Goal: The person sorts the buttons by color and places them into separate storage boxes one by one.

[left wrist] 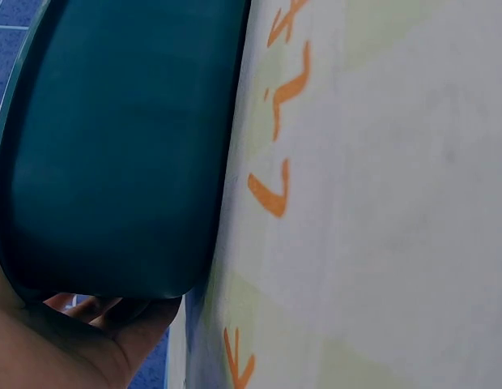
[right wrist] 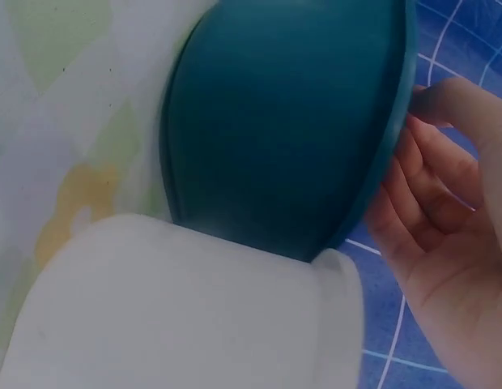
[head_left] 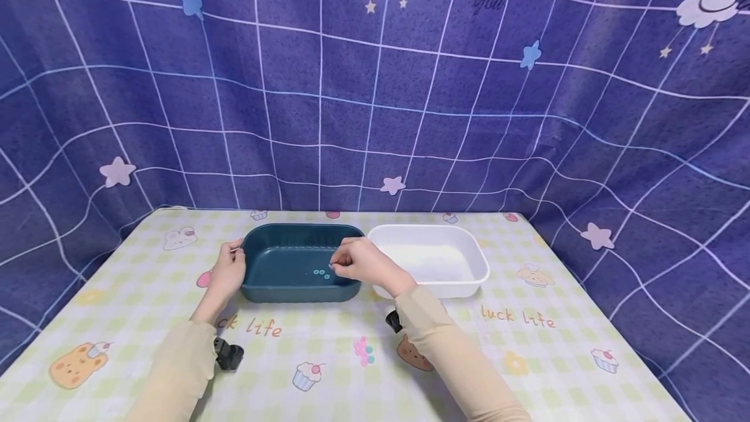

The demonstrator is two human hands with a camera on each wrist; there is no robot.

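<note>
A dark teal basin (head_left: 293, 295) sits left of centre on the table. My left hand (head_left: 230, 270) grips its left end, fingers against the end wall; the left wrist view shows this hand (left wrist: 81, 344) at the basin's end. Above the basin's right part is my right hand (head_left: 364, 262), thumb and fingertips pinched together on a small bluish piece that looks like a button (head_left: 331, 266), mostly hidden by the fingers. Several small teal buttons (head_left: 321, 272) lie on the basin floor just left of those fingertips. In the right wrist view, the right hand (right wrist: 453, 219) is beside the basin's rim.
A white basin (head_left: 451, 289) stands right beside the teal one, partly behind the right forearm. Nearer the front lies a small group of pink and teal buttons (head_left: 363, 351) on the checked tablecloth (head_left: 258, 376). A purple-blue curtain (head_left: 351, 96) hangs behind the table.
</note>
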